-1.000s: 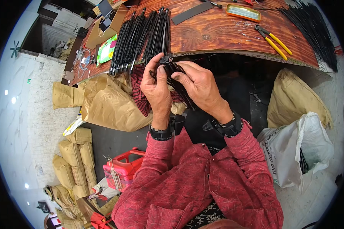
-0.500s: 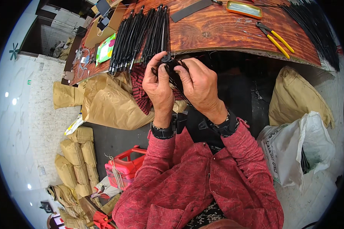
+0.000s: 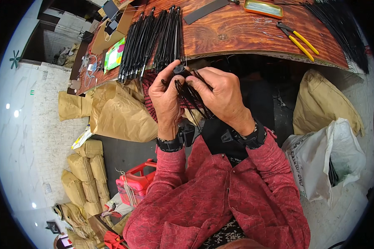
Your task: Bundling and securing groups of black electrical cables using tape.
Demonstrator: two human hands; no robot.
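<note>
My left hand (image 3: pixel 165 97) and my right hand (image 3: pixel 226 95) meet just off the table's near edge. Between them is a black piece with a round dark end (image 3: pixel 178 69) and several thin black rods (image 3: pixel 192 99) fanning down from it. The left thumb and forefinger clasp the round end. Close beside it, my right thumb and fingers pinch the tops of some rods. Exactly what the right fingertips grip is partly hidden. Folded black rod assemblies (image 3: pixel 168 37) lie in bundles on the table beyond my left hand.
Across the wooden table (image 3: pixel 220 37) are yellow-handled pliers (image 3: pixel 301 42), an orange-rimmed tray (image 3: pixel 264 9) of thin pins or wires, a dark flat strip (image 3: pixel 205 11) and loose black rods (image 3: pixel 340 33). Brown sacks (image 3: pixel 326 101), a white sack (image 3: pixel 316 157) and a red case (image 3: pixel 139 180) stand below.
Both hands have lowered slightly and their wrists have spread apart. The thin rods now show more openly between them, fanned out below the round end.
</note>
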